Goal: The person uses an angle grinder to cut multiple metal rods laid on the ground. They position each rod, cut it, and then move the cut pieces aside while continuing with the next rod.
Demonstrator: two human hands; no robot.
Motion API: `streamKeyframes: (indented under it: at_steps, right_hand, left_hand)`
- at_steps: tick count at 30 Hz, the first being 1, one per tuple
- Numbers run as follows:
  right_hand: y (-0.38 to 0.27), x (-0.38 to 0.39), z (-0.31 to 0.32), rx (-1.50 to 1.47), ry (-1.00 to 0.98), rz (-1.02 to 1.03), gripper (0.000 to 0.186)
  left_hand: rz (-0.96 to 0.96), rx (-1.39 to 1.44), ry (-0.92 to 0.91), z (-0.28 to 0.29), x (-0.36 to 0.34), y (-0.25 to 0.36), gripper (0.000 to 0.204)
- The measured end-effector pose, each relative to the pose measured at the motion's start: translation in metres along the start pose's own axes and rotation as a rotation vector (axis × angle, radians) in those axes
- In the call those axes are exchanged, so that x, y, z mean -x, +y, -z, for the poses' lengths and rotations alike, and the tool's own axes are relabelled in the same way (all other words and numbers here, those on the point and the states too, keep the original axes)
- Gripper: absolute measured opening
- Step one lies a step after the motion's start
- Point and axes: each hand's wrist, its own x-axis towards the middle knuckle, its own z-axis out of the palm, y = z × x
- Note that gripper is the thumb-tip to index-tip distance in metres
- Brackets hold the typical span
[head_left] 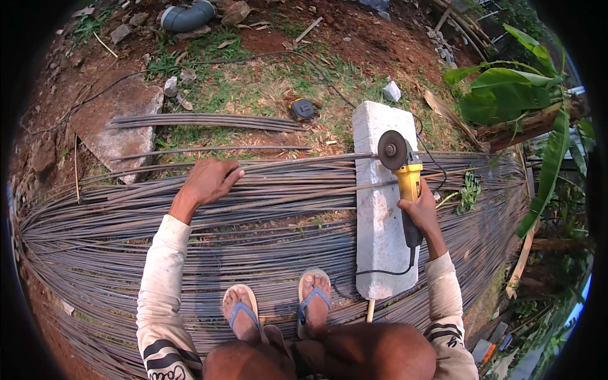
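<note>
My left hand [209, 180] has its fingers curled on a steel rod in the long bundle of rusty rods [285, 244] spread beneath me. My right hand [419, 212] holds a yellow and black angle grinder [408, 180] by its body, with its dark disc [391, 149] upward over a long white block [380, 247] that lies across the rods. The disc is near a rod end on the block; whether they touch I cannot tell. My feet in sandals stand on the rods left of the block.
Short rods [202, 121] lie on grass and a concrete slab [136, 95], near a tape measure [304, 109]. A black cord [266, 52] crosses the soil. A grey pipe elbow [187, 18] and rubble are farther off. Banana leaves [506, 95] and a trunk are at the right.
</note>
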Motion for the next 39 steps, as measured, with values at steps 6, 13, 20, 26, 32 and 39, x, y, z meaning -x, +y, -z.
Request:
streamKeyframes:
  at_steps: [6,13,20,26,32,39]
  right_hand:
    - [0.005,-0.008,-0.004,0.097,-0.059,-0.020,0.064]
    - [0.006,-0.011,-0.007,0.168,-0.059,-0.035,0.064]
    - [0.000,-0.010,-0.007,0.153,-0.074,-0.044,0.064]
    - [0.001,-0.012,-0.007,0.237,-0.075,-0.033,0.064]
    - [0.005,-0.009,-0.006,0.175,-0.106,-0.027,0.063]
    - [0.011,-0.011,-0.009,0.114,-0.102,-0.038,0.057]
  left_hand:
    - [0.018,0.013,0.016,-0.003,0.001,-0.002,0.037]
    - [-0.016,0.020,0.058,-0.006,0.003,-0.004,0.037]
    - [-0.014,0.010,0.054,-0.007,0.001,-0.006,0.038]
    - [0.006,0.045,0.062,-0.010,0.003,-0.005,0.036]
    - [-0.001,0.044,0.069,-0.011,0.003,-0.006,0.038]
    - [-0.020,0.022,0.107,-0.015,0.004,-0.008,0.038]
